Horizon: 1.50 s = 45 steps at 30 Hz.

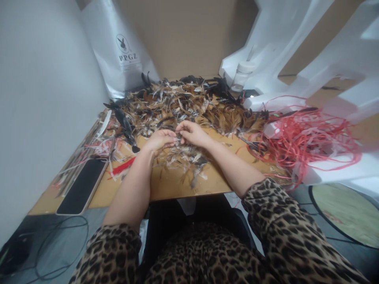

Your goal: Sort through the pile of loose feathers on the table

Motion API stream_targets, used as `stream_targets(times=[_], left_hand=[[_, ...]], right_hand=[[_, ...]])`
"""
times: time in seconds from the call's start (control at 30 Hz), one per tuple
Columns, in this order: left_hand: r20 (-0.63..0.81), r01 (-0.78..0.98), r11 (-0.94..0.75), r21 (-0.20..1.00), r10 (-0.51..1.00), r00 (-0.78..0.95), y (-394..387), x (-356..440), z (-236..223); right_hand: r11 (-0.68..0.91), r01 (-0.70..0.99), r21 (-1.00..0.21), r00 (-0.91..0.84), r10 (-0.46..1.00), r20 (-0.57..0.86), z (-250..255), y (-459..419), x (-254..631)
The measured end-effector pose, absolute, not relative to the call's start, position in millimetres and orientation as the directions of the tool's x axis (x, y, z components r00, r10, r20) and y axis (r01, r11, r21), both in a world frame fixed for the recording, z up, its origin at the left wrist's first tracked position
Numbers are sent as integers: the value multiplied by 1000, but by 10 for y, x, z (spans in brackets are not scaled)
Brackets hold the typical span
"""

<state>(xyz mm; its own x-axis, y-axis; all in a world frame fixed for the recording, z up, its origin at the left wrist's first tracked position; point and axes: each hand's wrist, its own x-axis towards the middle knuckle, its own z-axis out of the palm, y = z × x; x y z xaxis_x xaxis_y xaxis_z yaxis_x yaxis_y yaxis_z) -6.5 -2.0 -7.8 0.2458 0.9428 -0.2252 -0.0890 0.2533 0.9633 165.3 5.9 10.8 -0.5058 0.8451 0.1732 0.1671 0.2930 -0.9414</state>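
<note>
My left hand (pixel 160 141) and my right hand (pixel 192 133) meet over the middle of a brown board table (pixel 168 185), fingertips pinched together on a small bunch of feathers (pixel 177 139). Both hands are closed. Under and in front of them lies a loose scatter of pale and grey feathers (pixel 186 159). Behind them spreads a big pile of brown, black and white feathers (pixel 183 104).
A tangle of red string (pixel 304 136) fills the right side beside white foam blocks (pixel 296 47) and a small plastic bottle (pixel 241 75). A phone (pixel 83 185) lies face up at the left, near a red feather (pixel 122 167). A white bag (pixel 118 51) leans at the back.
</note>
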Motion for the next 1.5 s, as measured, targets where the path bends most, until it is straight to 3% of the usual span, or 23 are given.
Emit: stream_targets(times=[0.1, 0.2, 0.3, 0.5, 0.7, 0.8, 1.0, 1.17, 1.5], left_hand=[[-201, -73, 226, 971, 947, 252, -25, -64, -72], [-158, -19, 167, 986, 960, 232, -28, -48, -69], [-93, 85, 77, 993, 976, 199, -29, -19, -57], [105, 240, -142, 960, 982, 158, -10, 29, -65], [338, 496, -358, 791, 932, 133, 9, 54, -126], [408, 535, -394, 747, 908, 99, 13, 74, -144], [390, 486, -353, 800, 921, 28, 25, 90, -152], [411, 559, -350, 752, 911, 17, 18, 79, -150], [449, 599, -388, 701, 892, 53, 25, 69, -169]], right_hand=[[388, 262, -884, -526, 825, 206, 71, 76, 1669], [550, 373, -748, -544, 782, 304, 44, 99, 1686], [592, 427, -684, -545, 772, 328, 45, 117, 1703], [518, 425, -743, -499, 819, 285, 28, 138, 1706], [447, 414, -793, -455, 856, 245, -54, 180, 1669], [387, 375, -842, -429, 878, 213, -89, 198, 1648], [245, 280, -928, -400, 909, 119, -71, 187, 1636], [196, 276, -941, -399, 914, 73, -20, 165, 1652], [216, 296, -931, -351, 930, 104, -71, 183, 1639]])
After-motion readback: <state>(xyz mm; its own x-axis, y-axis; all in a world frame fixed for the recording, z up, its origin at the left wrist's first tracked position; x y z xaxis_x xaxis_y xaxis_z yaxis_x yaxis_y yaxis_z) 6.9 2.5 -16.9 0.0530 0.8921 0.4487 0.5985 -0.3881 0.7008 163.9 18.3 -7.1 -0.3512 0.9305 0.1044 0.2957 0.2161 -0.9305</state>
